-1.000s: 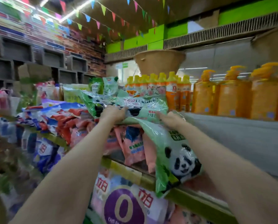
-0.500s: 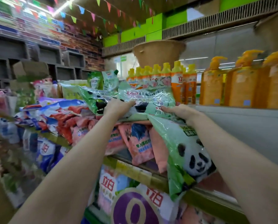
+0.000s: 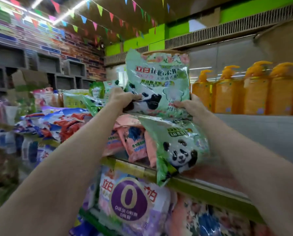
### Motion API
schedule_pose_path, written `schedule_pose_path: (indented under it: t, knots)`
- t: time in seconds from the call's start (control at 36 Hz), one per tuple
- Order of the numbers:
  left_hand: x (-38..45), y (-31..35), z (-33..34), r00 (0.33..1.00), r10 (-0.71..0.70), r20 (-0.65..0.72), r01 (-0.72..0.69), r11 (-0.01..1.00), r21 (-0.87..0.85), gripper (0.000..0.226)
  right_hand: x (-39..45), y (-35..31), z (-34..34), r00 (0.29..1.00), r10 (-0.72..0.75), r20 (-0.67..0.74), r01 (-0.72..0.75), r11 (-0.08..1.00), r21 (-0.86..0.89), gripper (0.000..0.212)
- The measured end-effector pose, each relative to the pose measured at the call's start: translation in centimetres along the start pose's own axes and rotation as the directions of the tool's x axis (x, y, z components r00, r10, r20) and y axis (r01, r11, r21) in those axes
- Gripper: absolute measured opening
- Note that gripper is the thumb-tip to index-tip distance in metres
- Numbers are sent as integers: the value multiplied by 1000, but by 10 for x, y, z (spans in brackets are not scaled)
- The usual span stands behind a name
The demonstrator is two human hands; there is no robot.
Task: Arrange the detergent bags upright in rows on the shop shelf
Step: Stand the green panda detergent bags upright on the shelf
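and up it comes: the glossy green plastic detergent bag with the panda print (image 3: 157,82), lying flat on the pile a second ago, now stands upright above the heap. the left hand (image 3: 121,97) grips its lower left corner, fingers curled round the film, while the right hand (image 3: 190,106) pinches the bottom right edge. a second green panda bag (image 3: 178,149) sags over the green shelf lip (image 3: 201,186), beside the slumped pink bags (image 3: 133,142). my read: the first one is ready to set down, but the row isn't started yet.
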State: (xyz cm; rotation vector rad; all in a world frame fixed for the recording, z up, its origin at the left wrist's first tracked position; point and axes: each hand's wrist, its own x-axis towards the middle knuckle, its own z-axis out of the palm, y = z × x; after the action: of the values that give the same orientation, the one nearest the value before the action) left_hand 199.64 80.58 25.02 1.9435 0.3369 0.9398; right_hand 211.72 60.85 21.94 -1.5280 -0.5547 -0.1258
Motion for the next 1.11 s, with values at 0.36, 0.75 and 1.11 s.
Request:
schedule_pose_path:
  t: [0.36, 0.75, 1.11]
  knots:
    - [-79, 42, 123, 947, 24, 322, 30, 986, -162, 37, -87, -2, -157, 982, 25, -186, -73, 964, -254, 94]
    - [-177, 99, 302, 811, 36, 584, 97, 976, -194, 29, -169, 12, -343, 906, 141, -399, -280, 907, -315, 61]
    - [-207, 99, 375, 738, 154, 657, -291, 951, 105, 68, -189, 57, -399, 953, 156, -260, -298, 633, -715, 55]
